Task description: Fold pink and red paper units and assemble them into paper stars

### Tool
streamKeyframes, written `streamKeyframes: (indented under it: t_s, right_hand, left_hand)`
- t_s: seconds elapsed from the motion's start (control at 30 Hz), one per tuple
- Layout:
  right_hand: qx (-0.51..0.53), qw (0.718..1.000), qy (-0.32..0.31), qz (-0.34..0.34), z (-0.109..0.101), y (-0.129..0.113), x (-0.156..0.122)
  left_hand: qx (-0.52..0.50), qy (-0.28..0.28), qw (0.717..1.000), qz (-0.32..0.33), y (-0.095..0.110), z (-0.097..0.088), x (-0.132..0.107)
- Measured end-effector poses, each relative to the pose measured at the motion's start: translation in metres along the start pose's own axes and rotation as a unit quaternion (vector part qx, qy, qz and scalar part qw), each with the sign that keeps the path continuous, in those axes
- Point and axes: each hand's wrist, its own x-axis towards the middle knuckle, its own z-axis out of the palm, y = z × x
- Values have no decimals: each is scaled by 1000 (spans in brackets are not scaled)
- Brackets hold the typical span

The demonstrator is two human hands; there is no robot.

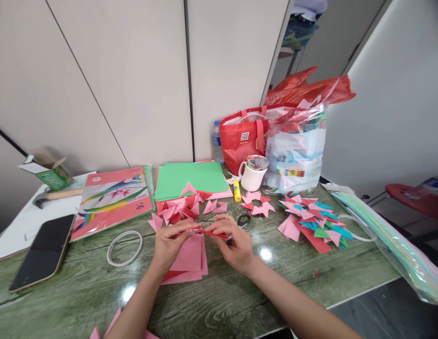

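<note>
My left hand [172,241] and my right hand [235,240] meet above the middle of the table. Between them they pinch folded paper [214,232], pink toward the left and red toward the right. Whether it is one piece or two joined I cannot tell. Just below lies a stack of pink and red paper squares [189,259], partly covered by my hands. Beyond my fingers sits a pile of folded pink and red paper pieces [180,207]. Black-handled scissors [244,220] lie behind my right hand, which hides part of them.
A ring of folded pieces [257,203], a glue stick [237,191] and a white mug [253,173] stand behind. Colourful folded pieces [314,219] lie right. Left are a white hoop [125,248], a phone [43,252], a paper pack [113,202] and a hammer [60,195]. Green sheets [190,178] lie at the back.
</note>
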Motion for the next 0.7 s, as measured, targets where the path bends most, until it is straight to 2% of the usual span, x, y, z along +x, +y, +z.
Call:
streamKeyframes:
  t_s: [0.33, 0.7]
  right_hand:
    - [-1, 1000, 22, 4, 1, 3, -1]
    - [-7, 1000, 17, 9, 0, 1, -1]
  left_hand:
    - [-16, 3, 1000, 9, 2, 0, 0]
    - [-12, -2, 999, 35, -2, -1, 0]
